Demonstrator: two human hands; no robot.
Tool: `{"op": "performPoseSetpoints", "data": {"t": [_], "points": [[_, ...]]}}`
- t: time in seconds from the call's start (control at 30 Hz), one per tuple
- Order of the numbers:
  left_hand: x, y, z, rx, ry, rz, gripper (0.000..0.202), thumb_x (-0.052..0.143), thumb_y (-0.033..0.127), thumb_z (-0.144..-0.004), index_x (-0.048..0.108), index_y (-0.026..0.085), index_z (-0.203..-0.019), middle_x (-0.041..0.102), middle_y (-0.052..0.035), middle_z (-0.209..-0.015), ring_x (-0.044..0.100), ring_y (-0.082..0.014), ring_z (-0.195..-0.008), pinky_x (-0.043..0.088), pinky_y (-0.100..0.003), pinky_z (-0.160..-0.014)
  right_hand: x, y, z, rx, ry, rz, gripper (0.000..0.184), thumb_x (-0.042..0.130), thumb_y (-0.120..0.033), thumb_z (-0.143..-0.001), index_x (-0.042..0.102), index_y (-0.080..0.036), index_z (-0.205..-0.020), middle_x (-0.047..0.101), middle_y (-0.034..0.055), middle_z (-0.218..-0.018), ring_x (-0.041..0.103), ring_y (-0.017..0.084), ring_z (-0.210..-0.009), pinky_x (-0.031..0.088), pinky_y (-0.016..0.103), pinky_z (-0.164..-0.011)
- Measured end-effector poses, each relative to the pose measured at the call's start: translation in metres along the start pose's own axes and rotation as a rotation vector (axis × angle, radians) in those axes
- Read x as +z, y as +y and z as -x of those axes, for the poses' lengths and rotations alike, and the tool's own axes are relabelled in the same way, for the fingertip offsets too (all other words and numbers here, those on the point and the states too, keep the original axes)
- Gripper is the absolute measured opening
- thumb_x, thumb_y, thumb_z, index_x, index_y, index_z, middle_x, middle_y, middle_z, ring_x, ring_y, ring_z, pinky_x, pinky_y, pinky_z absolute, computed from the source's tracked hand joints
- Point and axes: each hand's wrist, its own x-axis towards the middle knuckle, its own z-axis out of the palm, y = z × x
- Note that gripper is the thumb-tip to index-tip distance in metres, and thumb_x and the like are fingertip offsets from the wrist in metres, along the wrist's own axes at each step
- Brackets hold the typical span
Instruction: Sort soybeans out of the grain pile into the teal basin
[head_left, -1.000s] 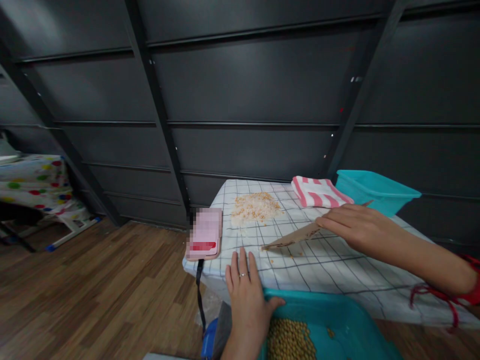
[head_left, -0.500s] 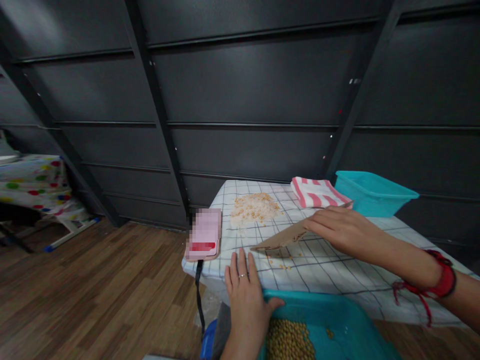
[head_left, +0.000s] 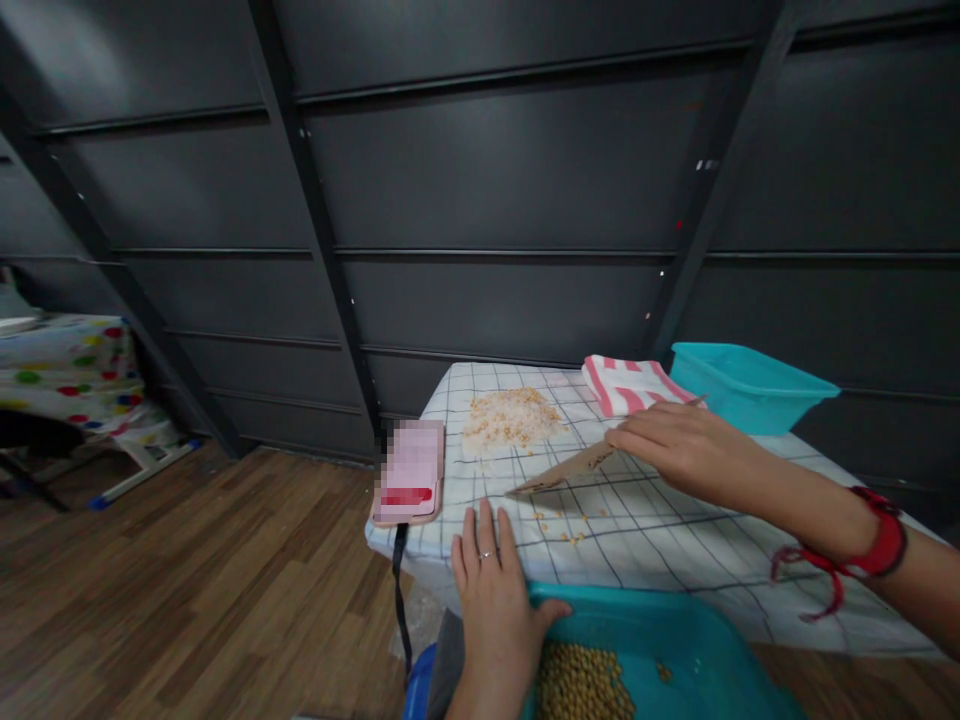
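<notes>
My right hand [head_left: 667, 447] is closed on a piece of brown cardboard [head_left: 566, 470], held slanted with its lower edge close to the checked tablecloth. Several loose yellow beans [head_left: 570, 538] are scattered near that edge. My left hand [head_left: 491, 600] lies with fingers stretched over the front of the table, its thumb across the rim of a teal tub [head_left: 675, 610]. Inside the tub sits a heap of greenish-brown beans [head_left: 585, 685]. Farther back, a pile of white rice grains mixed with yellow beans [head_left: 514, 418] is spread on the cloth.
A phone in a pink case [head_left: 411, 470] lies at the table's left edge, a black strap [head_left: 400, 590] hanging from it. Behind my right hand are a folded pink-striped towel [head_left: 630, 385] and a turquoise tub [head_left: 750, 385]. A dark panelled wall [head_left: 495, 180] stands behind.
My right hand and the cardboard have shifted very slightly, and the bracelet's loose ends have swung. My left hand stays in nearly the same place.
</notes>
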Motion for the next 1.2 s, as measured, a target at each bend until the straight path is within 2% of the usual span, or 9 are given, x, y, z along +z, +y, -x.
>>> {"op": "performPoseSetpoints", "data": {"t": [0.1, 0.23, 0.33, 0.6, 0.73, 0.87, 1.03, 1.2], "points": [[0.000, 0.000, 0.000, 0.003, 0.002, 0.002, 0.092, 0.071, 0.038, -0.044, 0.032, 0.009, -0.122, 0.035, -0.0191, -0.130, 0.026, -0.0363, -0.121, 0.027, -0.057, -0.095, 0.000, -0.006, 0.001, -0.026, 0.001, -0.006, 0.023, 0.034, -0.003, -0.079, 0.052, -0.015, -0.085, 0.059, 0.0034, -0.071, 0.053, 0.014, -0.064, 0.038, 0.027, -0.060], [0.001, 0.000, 0.000, -0.003, 0.006, 0.008, 0.092, 0.071, 0.038, -0.045, 0.031, 0.010, -0.122, 0.034, -0.0190, -0.131, 0.024, -0.0360, -0.122, 0.026, -0.057, -0.095, 0.007, -0.020, -0.012, -0.080, 0.037, 0.003, 0.022, 0.035, -0.003, -0.078, 0.053, -0.013, -0.085, 0.060, 0.0058, -0.074, 0.053, 0.015, -0.065, 0.037, 0.028, -0.059], [0.000, 0.000, 0.000, -0.001, 0.004, 0.006, 0.092, 0.071, 0.040, -0.044, 0.031, 0.010, -0.122, 0.034, -0.0191, -0.130, 0.026, -0.0360, -0.121, 0.027, -0.057, -0.094, 0.010, -0.026, -0.023, -0.054, 0.033, 0.028, 0.020, 0.037, -0.002, -0.076, 0.053, -0.013, -0.081, 0.059, 0.0052, -0.069, 0.052, 0.015, -0.062, 0.037, 0.028, -0.057], [-0.001, 0.001, -0.001, -0.010, -0.021, -0.003, 0.095, 0.073, 0.039, -0.042, 0.032, 0.009, -0.122, 0.034, -0.0191, -0.131, 0.026, -0.0363, -0.121, 0.026, -0.057, -0.095, -0.005, -0.012, -0.017, 0.042, 0.011, 0.030, 0.022, 0.035, -0.003, -0.077, 0.053, -0.012, -0.083, 0.058, 0.0063, -0.066, 0.052, 0.016, -0.059, 0.036, 0.028, -0.053], [-0.003, 0.001, -0.001, -0.015, -0.025, -0.008, 0.092, 0.072, 0.039, -0.043, 0.033, 0.009, -0.122, 0.034, -0.0185, -0.131, 0.026, -0.0356, -0.121, 0.027, -0.055, -0.095, -0.009, -0.019, -0.015, -0.008, -0.018, 0.003, 0.020, 0.036, -0.003, -0.078, 0.053, -0.013, -0.084, 0.058, 0.0044, -0.068, 0.052, 0.016, -0.061, 0.036, 0.028, -0.055], [-0.003, 0.002, -0.001, -0.013, -0.034, -0.014, 0.093, 0.072, 0.040, -0.042, 0.035, 0.008, -0.121, 0.036, -0.0184, -0.130, 0.027, -0.0357, -0.120, 0.027, -0.055, -0.095, -0.004, -0.035, -0.025, -0.069, -0.014, 0.003, 0.016, 0.040, -0.005, -0.077, 0.052, -0.014, -0.082, 0.058, 0.0034, -0.068, 0.052, 0.015, -0.060, 0.036, 0.028, -0.054], [-0.003, 0.002, -0.001, -0.011, -0.027, -0.026, 0.092, 0.073, 0.039, -0.041, 0.036, 0.008, -0.120, 0.035, -0.0183, -0.130, 0.028, -0.0358, -0.120, 0.028, -0.055, -0.095, 0.005, -0.041, -0.041, 0.006, -0.003, 0.041, 0.015, 0.041, -0.002, -0.073, 0.051, -0.013, -0.077, 0.057, 0.0027, -0.063, 0.052, 0.015, -0.057, 0.034, 0.027, -0.051], [-0.003, 0.002, -0.001, -0.019, -0.035, -0.019, 0.093, 0.073, 0.039, -0.041, 0.036, 0.009, -0.121, 0.035, -0.0177, -0.131, 0.027, -0.0355, -0.120, 0.028, -0.054, -0.095, -0.007, -0.029, -0.036, 0.080, 0.006, 0.076, 0.018, 0.039, -0.002, -0.073, 0.052, -0.013, -0.078, 0.056, 0.0040, -0.060, 0.053, 0.016, -0.054, 0.034, 0.027, -0.048]]}}
